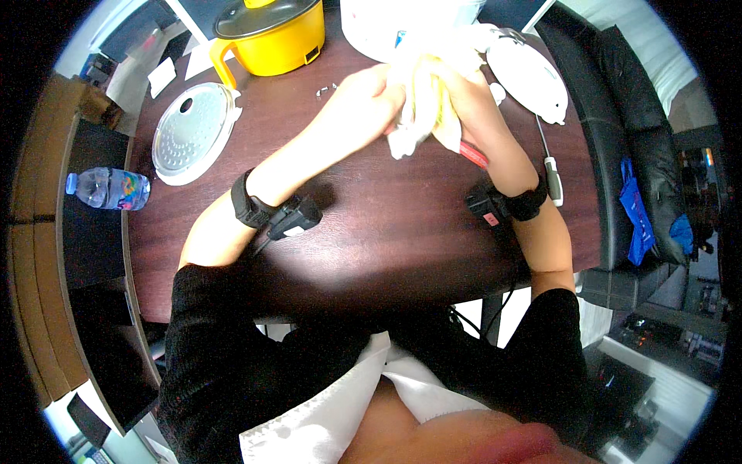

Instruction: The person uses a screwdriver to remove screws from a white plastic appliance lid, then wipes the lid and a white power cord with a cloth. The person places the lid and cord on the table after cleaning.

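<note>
Near the back of the dark wooden table, a crumpled white and pale-yellow cloth (422, 108) is gripped between both of my hands. My left hand (371, 99) is closed on its left side; my right hand (466, 97) is closed around its right side. A red handle (473, 155) sticks out below my right fingers, its other end hidden. Just behind the cloth stands a white container (375, 23). A white appliance part (525, 76) lies to the right, above a screwdriver (553, 179). Several small metal pieces (326, 91) lie left of my left hand.
A yellow pot with a dark lid (274, 54) stands at back left. A perforated plastic lid (189, 143) and a water bottle (108, 188) lie at the left. A black sofa (641, 155) with blue items borders the right edge. Black devices (294, 219) are strapped to both wrists.
</note>
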Demonstrator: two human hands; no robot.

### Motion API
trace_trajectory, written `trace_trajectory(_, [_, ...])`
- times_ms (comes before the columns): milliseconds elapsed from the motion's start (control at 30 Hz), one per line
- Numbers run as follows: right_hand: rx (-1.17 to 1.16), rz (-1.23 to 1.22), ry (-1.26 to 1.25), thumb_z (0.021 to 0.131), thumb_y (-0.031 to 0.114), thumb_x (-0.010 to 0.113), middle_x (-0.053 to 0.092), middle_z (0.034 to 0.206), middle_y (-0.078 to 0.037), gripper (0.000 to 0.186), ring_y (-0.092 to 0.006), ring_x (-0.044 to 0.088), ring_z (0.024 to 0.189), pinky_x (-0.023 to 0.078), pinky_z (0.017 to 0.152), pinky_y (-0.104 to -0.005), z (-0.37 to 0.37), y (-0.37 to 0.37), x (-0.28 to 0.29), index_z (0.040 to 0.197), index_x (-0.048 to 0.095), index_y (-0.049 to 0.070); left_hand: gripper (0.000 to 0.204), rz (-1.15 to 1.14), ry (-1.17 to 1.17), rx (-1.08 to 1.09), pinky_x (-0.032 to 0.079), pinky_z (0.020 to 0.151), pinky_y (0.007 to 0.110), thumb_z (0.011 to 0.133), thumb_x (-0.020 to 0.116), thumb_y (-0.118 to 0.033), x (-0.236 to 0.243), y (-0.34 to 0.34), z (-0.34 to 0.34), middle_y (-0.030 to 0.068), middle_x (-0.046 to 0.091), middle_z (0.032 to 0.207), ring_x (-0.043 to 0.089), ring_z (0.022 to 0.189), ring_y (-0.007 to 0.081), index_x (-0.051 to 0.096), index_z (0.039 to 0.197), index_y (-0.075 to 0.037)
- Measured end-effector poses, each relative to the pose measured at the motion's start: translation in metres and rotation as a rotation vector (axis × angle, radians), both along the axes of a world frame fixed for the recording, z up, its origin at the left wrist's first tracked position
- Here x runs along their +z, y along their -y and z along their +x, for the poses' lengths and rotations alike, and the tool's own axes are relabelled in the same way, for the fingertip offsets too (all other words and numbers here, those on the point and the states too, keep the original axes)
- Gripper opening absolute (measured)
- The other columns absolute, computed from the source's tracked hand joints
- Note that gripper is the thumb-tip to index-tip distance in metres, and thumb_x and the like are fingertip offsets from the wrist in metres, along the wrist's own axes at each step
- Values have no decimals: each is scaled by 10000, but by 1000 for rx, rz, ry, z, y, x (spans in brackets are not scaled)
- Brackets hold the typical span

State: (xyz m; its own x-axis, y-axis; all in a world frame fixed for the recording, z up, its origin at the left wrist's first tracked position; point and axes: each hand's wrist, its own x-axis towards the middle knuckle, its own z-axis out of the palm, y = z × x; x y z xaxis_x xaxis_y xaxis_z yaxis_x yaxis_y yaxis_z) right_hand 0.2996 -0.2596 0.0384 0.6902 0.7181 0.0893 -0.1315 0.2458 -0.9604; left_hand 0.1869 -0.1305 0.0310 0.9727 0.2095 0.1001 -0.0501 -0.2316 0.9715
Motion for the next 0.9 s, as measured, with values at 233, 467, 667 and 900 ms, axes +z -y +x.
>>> trace_trajectory(233, [-271, 177, 31, 846, 32, 536, 618, 897, -75, 170, -141, 613, 766, 518, 687, -259, 30, 21, 3, 1002, 563, -32, 301, 162, 18, 194, 435, 547, 285, 924, 451, -277, 23, -15, 0, 49, 580, 603, 544, 568, 153, 557, 857, -3])
trace_trajectory(467, [-760, 28, 1001, 806, -6, 599, 606, 877, -51, 155, -133, 598, 782, 480, 729, -262, 7, 16, 11, 954, 575, -41, 270, 263, -25, 140, 431, 574, 309, 918, 487, -259, 16, -14, 0, 65, 566, 649, 542, 595, 156, 557, 947, 0])
trace_trajectory(667, [-699, 167, 894, 789, 8, 619, 631, 1039, -102, 275, -185, 610, 934, 463, 841, -287, -2, 25, 39, 1058, 581, -35, 303, 258, 37, 161, 337, 421, 223, 940, 481, -314, 11, -16, 1, -9, 487, 601, 424, 456, 68, 576, 1020, -37])
trace_trajectory(900, [-562, -276, 1573, 703, 104, 666, 570, 1158, -157, 401, -320, 513, 1114, 399, 944, -415, -3, 5, 18, 1082, 574, 16, 456, -67, -51, 23, 332, 359, 216, 958, 385, -429, 28, -2, -8, 9, 504, 572, 416, 390, 72, 555, 896, -11])
